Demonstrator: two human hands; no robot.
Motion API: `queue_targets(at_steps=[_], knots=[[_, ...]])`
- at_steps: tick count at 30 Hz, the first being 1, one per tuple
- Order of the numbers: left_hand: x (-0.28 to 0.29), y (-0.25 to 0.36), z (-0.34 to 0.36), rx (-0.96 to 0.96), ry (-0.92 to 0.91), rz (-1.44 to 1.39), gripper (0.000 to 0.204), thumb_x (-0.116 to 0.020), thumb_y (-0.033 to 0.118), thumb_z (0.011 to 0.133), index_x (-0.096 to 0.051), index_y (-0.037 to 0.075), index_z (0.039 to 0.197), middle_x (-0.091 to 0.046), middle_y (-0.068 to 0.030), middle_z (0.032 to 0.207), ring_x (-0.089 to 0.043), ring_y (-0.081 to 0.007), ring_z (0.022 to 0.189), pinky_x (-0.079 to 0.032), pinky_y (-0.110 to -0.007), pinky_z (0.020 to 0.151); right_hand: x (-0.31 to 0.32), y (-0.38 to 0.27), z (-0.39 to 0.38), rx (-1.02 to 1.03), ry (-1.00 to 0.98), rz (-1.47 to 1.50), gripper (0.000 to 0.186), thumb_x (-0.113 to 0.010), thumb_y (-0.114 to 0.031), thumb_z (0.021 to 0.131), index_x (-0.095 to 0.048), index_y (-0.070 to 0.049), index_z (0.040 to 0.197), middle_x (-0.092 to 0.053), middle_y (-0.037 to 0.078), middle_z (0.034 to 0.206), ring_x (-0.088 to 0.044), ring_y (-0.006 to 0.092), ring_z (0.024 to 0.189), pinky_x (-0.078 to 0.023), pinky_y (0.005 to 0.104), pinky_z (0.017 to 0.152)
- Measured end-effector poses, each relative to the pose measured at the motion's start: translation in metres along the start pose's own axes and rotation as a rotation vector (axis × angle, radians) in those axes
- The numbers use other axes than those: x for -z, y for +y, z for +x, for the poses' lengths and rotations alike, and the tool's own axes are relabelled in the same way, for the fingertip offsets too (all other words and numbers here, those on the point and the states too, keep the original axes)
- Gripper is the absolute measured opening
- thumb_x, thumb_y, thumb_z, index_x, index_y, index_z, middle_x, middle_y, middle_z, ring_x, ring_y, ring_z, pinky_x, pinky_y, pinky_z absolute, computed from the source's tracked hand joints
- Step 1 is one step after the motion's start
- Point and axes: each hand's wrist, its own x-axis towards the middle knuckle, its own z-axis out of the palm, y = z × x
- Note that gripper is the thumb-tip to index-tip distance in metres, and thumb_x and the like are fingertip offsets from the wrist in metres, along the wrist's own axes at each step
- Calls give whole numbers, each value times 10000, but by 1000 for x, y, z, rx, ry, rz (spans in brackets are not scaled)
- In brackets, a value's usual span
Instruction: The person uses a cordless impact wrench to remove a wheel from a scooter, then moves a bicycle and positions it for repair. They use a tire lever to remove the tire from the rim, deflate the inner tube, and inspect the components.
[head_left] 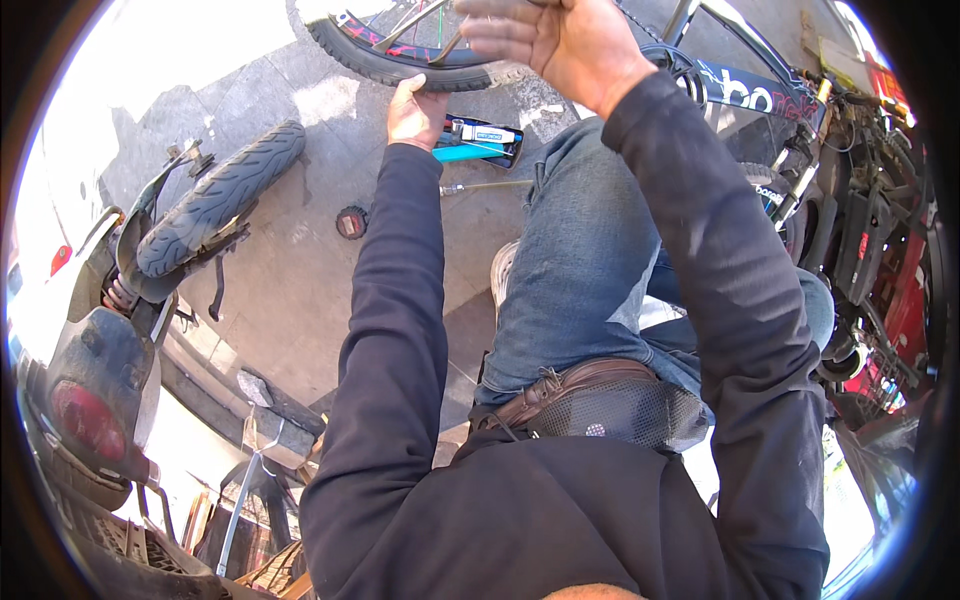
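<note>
At the top of the head view is a bicycle wheel with a black knobby tire [345, 50] and red markings on its rim. My left hand [415, 118] grips the tire's near edge, its thumb laid against the side. My right hand [555, 45] is raised over the wheel's right part, fingers stretched out flat and slightly blurred, holding nothing. Its fingertips overlap the wheel in view; I cannot tell whether they touch it. A dark bicycle frame [745, 90] with white and red lettering runs to the right of my right hand.
Just beyond my left wrist, a tray [512, 150] holds a white-and-blue tube and a turquoise item. A small round dark object [351, 222] and a thin rod [490, 186] lie on the paving. A scooter with a thick rear tire [220, 200] stands left; parked bikes [860, 240] crowd the right.
</note>
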Motion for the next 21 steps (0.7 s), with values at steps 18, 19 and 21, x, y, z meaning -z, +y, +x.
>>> queue_targets(at_steps=[18,19,21], knots=[[-54,22,-19,211,249,599,585,-499,468,1043,-464,10,1405,-574,-229,1307,-597,-403,1182,-463,-584,1046,21,-59,3,-97,-110,-730,255,-511,-187,978,-653,-12,1099,-695,139,913,-677,262,846,-532,374,747],[-66,29,-20,333,302,765,593,-462,508,1043,-469,43,1412,-575,-213,1312,-590,-388,1199,-469,-568,1046,28,-66,-13,-58,-219,-718,310,-484,-147,969,-619,-6,1211,-671,168,1042,-663,286,975,-528,392,845],[-96,42,-18,485,261,1081,620,-432,561,1029,-496,64,1395,-615,-179,1239,-641,-334,1127,-541,-506,967,55,-60,-24,7,-415,-616,466,-368,-157,993,-543,13,1391,-625,219,1327,-620,350,1227,-507,409,1046]])
